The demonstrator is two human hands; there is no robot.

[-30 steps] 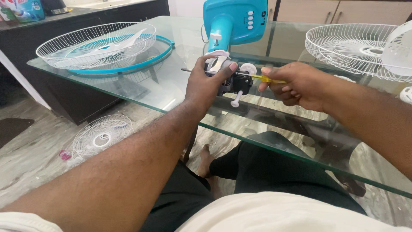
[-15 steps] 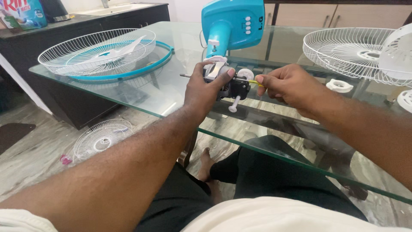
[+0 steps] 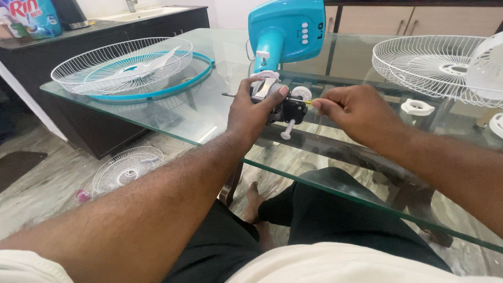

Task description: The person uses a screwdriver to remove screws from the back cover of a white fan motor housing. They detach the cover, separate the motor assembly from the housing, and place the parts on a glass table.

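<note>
Two hands work on a small fan motor (image 3: pixel 285 107) near the middle of the glass counter (image 3: pixel 173 118). The motor is black and silver, with a thin shaft sticking out and a white peg hanging down. The left hand (image 3: pixel 251 112) is wrapped around the motor, gripping it. The right hand (image 3: pixel 348 107) pinches a yellow tool (image 3: pixel 308 102) that touches the motor. Just behind stands the blue fan body (image 3: pixel 288 29). A white grill (image 3: pixel 123 65) with a blue ring lies by the left edge. Another grill (image 3: pixel 435 65) lies at the far right corner, and a white cap (image 3: pixel 416 107) sits near the right hand.
</note>
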